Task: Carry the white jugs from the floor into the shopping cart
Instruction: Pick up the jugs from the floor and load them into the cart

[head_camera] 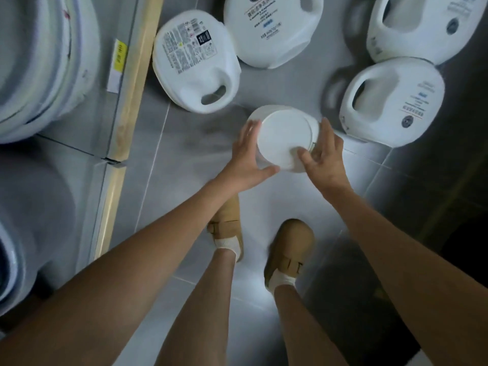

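Note:
Both of my hands hold one white jug seen end-on, its round flat face turned up at me, above the grey tiled floor. My left hand grips its left side, thumb under the near rim. My right hand grips the right side, fingers curled over the edge. Several more white jugs lie on their sides on the floor beyond: one with a printed label, one at top centre, one at top right and one at right. The shopping cart is not in view.
A shelf unit with a wooden front edge and a yellow price tag runs along the left, stacked with large white tubs. My feet in tan shoes stand on the floor below the hands. Dark flooring lies at right.

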`<state>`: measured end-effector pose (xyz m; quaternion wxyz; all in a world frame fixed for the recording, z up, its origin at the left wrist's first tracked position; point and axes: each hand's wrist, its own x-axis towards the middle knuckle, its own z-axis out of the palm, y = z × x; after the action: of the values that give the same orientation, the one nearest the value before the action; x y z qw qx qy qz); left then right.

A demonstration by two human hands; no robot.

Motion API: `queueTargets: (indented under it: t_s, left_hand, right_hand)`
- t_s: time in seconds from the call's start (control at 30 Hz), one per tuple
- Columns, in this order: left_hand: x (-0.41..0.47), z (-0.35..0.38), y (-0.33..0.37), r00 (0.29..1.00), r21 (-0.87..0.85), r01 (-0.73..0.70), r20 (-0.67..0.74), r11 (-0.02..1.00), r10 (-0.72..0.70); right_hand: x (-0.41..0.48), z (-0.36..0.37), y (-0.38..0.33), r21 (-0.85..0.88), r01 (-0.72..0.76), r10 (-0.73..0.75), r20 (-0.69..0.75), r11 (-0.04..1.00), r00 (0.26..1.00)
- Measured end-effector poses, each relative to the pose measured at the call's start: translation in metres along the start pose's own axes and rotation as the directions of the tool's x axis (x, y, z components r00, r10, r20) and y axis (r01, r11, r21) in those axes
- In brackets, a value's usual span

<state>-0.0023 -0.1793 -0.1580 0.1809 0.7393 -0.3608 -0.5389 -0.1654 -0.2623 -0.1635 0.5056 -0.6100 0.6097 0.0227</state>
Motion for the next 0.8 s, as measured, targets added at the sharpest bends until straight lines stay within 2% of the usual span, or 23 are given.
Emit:
queueTargets:
  t_s: [0.13, 0.27, 0.47, 0.6, 0.7, 0.8]
  left_hand:
    - [0.012, 0.018, 0.013, 0.994, 0.139, -0.097, 0.070, 0.986, 0.088]
    - [0.025, 0.024, 0.005, 0.979, 0.252, -0.195, 0.115, 0.948, 0.171]
    - [0.048, 0.013, -0.016, 0.940, 0.309, -0.338, 0.161, 0.889, 0.301]
    - [0.061, 0.005, -0.021, 0.937, 0.292, -0.341, 0.179, 0.894, 0.299]
    - [0.072, -0.004, -0.026, 0.923, 0.318, -0.373, 0.227, 0.872, 0.311]
    - [0.080, -0.006, -0.031, 0.897, 0.334, -0.434, 0.247, 0.837, 0.366]
  right_hand:
    - [-0.008, -0.018, 0.030, -0.001, 0.024, -0.023, 0.066, 1.000, 0.998]
    - [-0.007, -0.017, 0.047, -0.109, 0.161, -0.149, 0.110, 0.981, 0.983]
    - [0.001, 0.001, 0.066, -0.135, 0.280, -0.281, 0.011, 0.950, 0.960]
    - [0.004, 0.004, 0.075, -0.102, 0.312, -0.317, -0.042, 0.945, 0.947]
    - [0.003, 0.007, 0.081, -0.162, 0.368, -0.383, -0.079, 0.916, 0.920]
    - [0.002, 0.012, 0.083, -0.149, 0.339, -0.354, -0.093, 0.929, 0.930]
